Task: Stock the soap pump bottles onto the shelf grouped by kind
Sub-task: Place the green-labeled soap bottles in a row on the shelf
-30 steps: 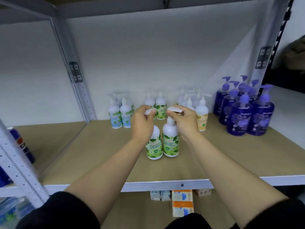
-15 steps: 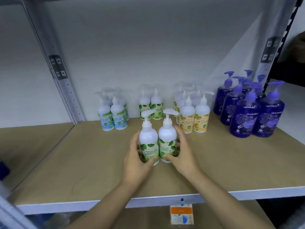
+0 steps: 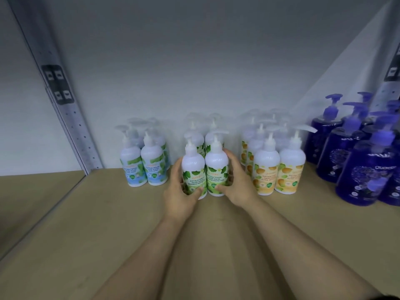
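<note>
A: Shelf [image 3: 91,224], back row, reading from the left: blue-label bottles [image 3: 142,163], then green, then orange-label bottles [image 3: 277,169], then purple bottles [image 3: 363,156] at the far right. Each kind in its own cluster, gaps between, so the grouping reads at a glance.

B: And the pair in hand?

A: Two green bottles, upright, touching side by side. Left hand [image 3: 180,191] wraps the left green bottle [image 3: 193,167], thumb across the label front, fingers curled round the outer side. Right hand [image 3: 237,182] does the same on the right green bottle [image 3: 217,165].

B: Why both at once?

A: My guess: gripped low and pressed together, they travel as one block and the pump heads stay clear. They stand directly in front of the rear green bottles [image 3: 200,135], seemingly just touching them, so the kind stays in one column.

B: Labels?

A: Facing front, same as the neighbours.

B: Left to do?

A: Letting go, I judge. Placement looks near final.
</note>
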